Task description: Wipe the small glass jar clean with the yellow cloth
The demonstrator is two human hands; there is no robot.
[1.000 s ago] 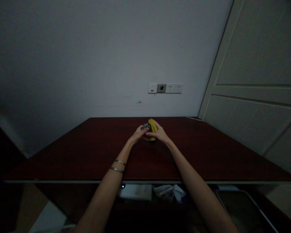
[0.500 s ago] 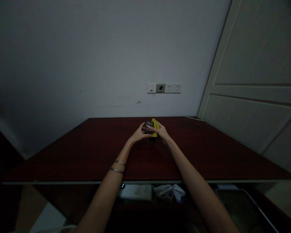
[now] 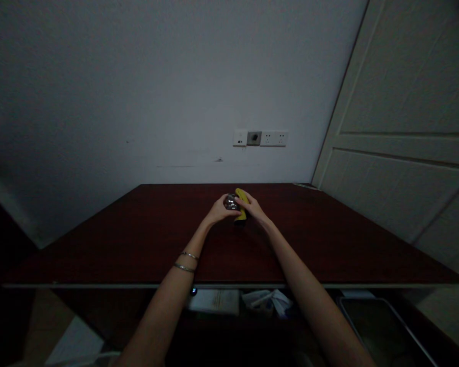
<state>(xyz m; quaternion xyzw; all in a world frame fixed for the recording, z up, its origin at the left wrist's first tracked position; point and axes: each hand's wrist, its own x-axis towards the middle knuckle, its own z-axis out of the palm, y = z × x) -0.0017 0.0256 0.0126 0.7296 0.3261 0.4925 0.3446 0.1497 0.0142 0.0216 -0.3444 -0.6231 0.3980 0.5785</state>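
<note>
Both my arms reach out over a dark red table (image 3: 137, 239). My right hand (image 3: 254, 209) is closed round a small yellow object (image 3: 240, 203) held just above the tabletop near the middle. My left hand (image 3: 218, 210) is closed on a small grey metallic piece (image 3: 230, 202) that sits against the left side of the yellow object. The dim light hides what the two pieces are and whether they are joined. Two thin bangles (image 3: 186, 261) circle my left wrist.
A white wall stands behind the table with a row of sockets (image 3: 260, 138). A pale panelled door (image 3: 401, 127) fills the right side. Under the table's front edge lie a white box (image 3: 214, 302), crumpled packets (image 3: 270, 302) and a dark tray (image 3: 382, 326).
My hands have turned the yellow object slightly and drawn closer together; the grey piece has shifted from beside the yellow tip to its left side. The arms stay in place.
</note>
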